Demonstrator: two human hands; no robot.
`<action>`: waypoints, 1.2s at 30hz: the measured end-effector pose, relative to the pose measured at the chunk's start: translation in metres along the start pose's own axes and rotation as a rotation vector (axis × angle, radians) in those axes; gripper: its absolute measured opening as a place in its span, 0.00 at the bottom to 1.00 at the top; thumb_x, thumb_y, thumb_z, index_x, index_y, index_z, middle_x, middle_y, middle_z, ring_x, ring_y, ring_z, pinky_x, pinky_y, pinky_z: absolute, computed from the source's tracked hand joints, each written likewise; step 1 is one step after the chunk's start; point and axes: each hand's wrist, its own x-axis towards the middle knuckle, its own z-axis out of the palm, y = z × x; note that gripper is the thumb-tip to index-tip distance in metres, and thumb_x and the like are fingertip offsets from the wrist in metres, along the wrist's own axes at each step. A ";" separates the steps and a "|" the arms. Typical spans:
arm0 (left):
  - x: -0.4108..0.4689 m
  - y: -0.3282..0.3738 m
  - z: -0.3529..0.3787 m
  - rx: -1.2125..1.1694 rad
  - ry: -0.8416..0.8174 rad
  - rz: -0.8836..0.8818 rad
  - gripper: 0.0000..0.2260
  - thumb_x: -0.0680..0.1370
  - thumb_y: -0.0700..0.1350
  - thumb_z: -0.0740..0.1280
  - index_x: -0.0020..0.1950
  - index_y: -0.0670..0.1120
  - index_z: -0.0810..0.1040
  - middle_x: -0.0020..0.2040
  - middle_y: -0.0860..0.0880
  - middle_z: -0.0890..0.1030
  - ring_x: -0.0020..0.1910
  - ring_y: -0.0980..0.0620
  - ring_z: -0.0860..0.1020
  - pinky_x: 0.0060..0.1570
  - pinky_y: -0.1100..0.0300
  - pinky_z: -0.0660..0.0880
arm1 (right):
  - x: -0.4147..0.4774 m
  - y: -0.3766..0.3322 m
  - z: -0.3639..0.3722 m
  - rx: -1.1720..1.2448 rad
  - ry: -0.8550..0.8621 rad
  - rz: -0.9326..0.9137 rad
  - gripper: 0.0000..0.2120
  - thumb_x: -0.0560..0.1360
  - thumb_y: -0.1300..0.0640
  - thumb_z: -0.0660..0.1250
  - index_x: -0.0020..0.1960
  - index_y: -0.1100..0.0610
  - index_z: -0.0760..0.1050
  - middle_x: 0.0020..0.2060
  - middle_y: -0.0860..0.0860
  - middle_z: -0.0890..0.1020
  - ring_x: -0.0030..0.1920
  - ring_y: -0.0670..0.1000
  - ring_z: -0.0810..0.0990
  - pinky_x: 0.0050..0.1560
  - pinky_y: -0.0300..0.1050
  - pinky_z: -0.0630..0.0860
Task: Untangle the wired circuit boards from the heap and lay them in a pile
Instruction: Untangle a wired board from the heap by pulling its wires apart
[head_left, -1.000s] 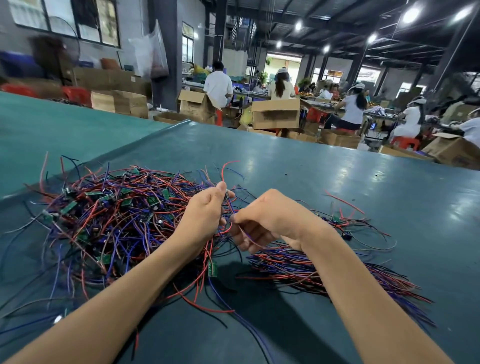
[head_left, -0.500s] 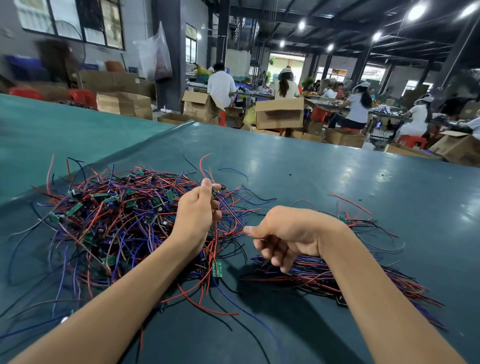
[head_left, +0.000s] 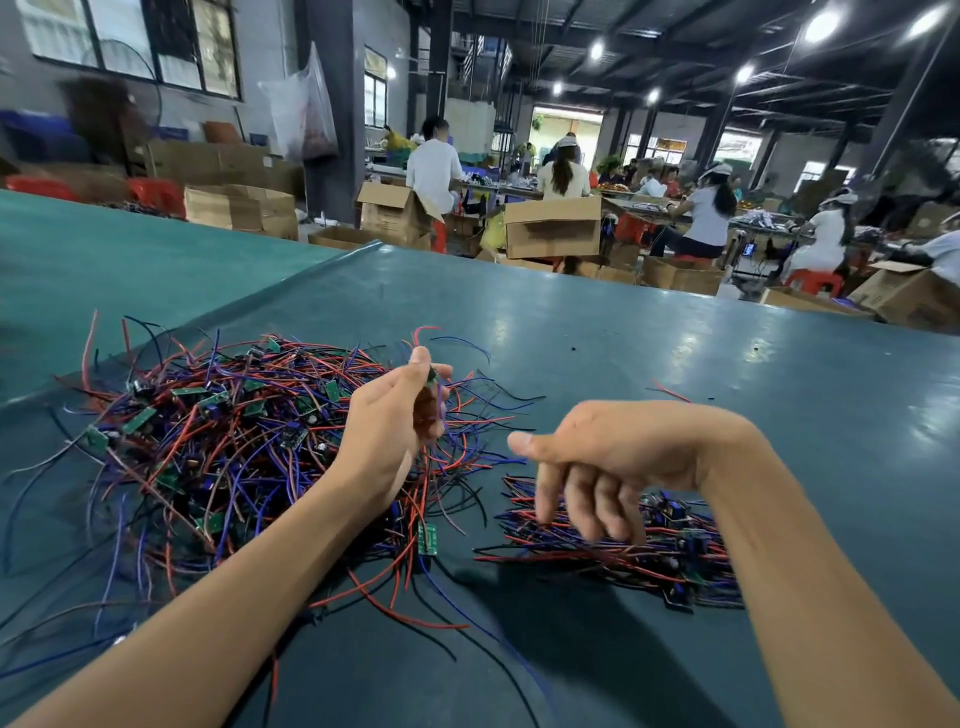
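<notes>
A tangled heap (head_left: 218, 436) of small green circuit boards with red, blue and black wires covers the left of the teal table (head_left: 649, 364). My left hand (head_left: 387, 426) is raised over the heap's right edge and pinches a small wired circuit board (head_left: 431, 376) between thumb and fingers, its wires trailing down into the heap. To the right lies a flatter pile (head_left: 613, 545) of sorted wired boards. My right hand (head_left: 608, 462) hovers just above that pile with fingers hanging down loosely and nothing in them. One green board (head_left: 427, 538) lies loose between heap and pile.
Loose wires (head_left: 415, 618) trail toward the table's near edge. A second teal table (head_left: 104, 260) adjoins on the left along a raised seam. Beyond the far edge stand cardboard boxes (head_left: 553, 228) and seated workers (head_left: 706, 218).
My left hand lifted a wired board up out of the heap. My right hand let go of the wires, moved right and down over the sorted pile, and its fingers opened.
</notes>
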 end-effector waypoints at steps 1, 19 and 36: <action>-0.002 0.003 0.003 -0.034 -0.045 -0.030 0.16 0.81 0.51 0.66 0.49 0.39 0.84 0.34 0.48 0.74 0.32 0.55 0.71 0.31 0.62 0.68 | -0.005 0.001 -0.006 -0.006 0.076 0.028 0.32 0.79 0.33 0.58 0.43 0.61 0.82 0.29 0.57 0.81 0.22 0.50 0.76 0.24 0.40 0.75; -0.016 0.007 0.004 -0.256 -0.344 -0.172 0.17 0.72 0.37 0.70 0.61 0.45 0.84 0.56 0.46 0.84 0.46 0.54 0.81 0.38 0.61 0.75 | -0.040 0.027 -0.047 -0.001 0.610 0.253 0.30 0.79 0.35 0.62 0.48 0.64 0.80 0.29 0.59 0.84 0.23 0.54 0.79 0.26 0.45 0.79; -0.029 0.003 0.016 -0.140 -0.364 -0.111 0.04 0.71 0.38 0.72 0.42 0.41 0.86 0.38 0.45 0.84 0.35 0.53 0.82 0.36 0.62 0.80 | -0.008 -0.015 -0.001 -0.278 0.654 -0.439 0.19 0.68 0.40 0.77 0.56 0.46 0.81 0.43 0.43 0.84 0.42 0.41 0.82 0.47 0.39 0.80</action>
